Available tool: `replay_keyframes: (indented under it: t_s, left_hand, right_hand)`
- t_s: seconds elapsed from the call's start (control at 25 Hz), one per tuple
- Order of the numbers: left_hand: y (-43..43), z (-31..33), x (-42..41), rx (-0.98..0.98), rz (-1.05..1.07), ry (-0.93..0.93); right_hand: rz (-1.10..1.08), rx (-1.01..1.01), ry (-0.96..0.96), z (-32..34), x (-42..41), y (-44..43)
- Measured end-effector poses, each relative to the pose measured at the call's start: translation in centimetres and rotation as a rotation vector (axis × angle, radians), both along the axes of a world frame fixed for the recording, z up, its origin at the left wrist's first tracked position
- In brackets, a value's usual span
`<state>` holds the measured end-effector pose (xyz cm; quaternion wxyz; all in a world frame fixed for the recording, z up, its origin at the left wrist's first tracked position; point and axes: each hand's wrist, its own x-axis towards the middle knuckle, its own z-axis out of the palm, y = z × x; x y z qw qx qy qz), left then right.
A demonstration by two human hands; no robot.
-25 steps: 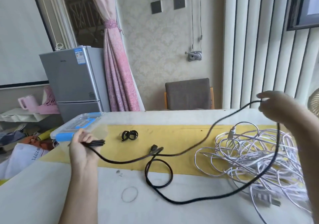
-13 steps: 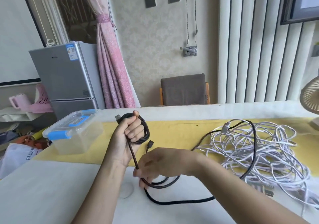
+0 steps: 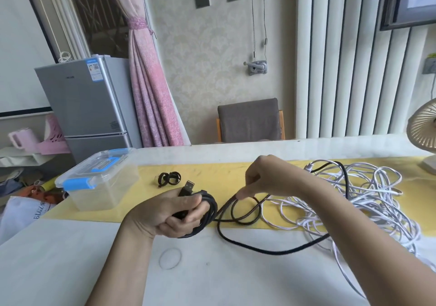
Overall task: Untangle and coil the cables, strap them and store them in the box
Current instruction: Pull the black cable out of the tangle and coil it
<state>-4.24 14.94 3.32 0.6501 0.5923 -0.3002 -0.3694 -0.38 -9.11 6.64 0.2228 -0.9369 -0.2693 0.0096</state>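
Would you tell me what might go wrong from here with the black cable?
The black cable runs into the white cable tangle; pulling with the right hand may drag or tighten it.
The straps lie apart from the left hand, which grips the coil; reaching for one may loosen it.

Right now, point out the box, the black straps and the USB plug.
box [image 3: 101, 197], head view, clear front wall.
black straps [image 3: 169, 178], head view, where the loops meet.
USB plug [image 3: 188, 185], head view, metal end.
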Motion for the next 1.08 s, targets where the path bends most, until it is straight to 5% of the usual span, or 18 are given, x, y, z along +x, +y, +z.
replay_keyframes:
  t_s: [0.2, 0.36, 0.56, 0.68, 0.88, 1.08]
  left_hand:
    - [-1.0, 0.1, -0.3, 0.345, 0.2, -0.212]
    - [-1.3, 0.3, 0.2, 0.347, 0.396, -0.248]
    - [-3.4, -0.2, 0.7, 0.123, 0.744, -0.28]
    - [-4.4, -0.5, 1.4, -0.095, 0.939, -0.127]
    - [-3.1, -0.6, 2.7, -0.389, 0.956, 0.103]
    - [-2.4, 0.0, 2.5, -0.617, 0.816, 0.068]
  right_hand:
    - [-0.182, 0.187, -0.155, 1.3, -0.6, 0.8]
    - [-0.102, 0.424, -0.096, 2.4, -2.2, 2.1]
    - [0.035, 0.449, -0.069, 2.3, -3.9, 3.7]
    - [0.138, 0.33, -0.077, 1.4, -5.1, 5.3]
    - [0.299, 0.132, -0.018, -0.5, -5.3, 6.4]
    - [0.262, -0.002, 0.196, -2.0, -4.7, 6.7]
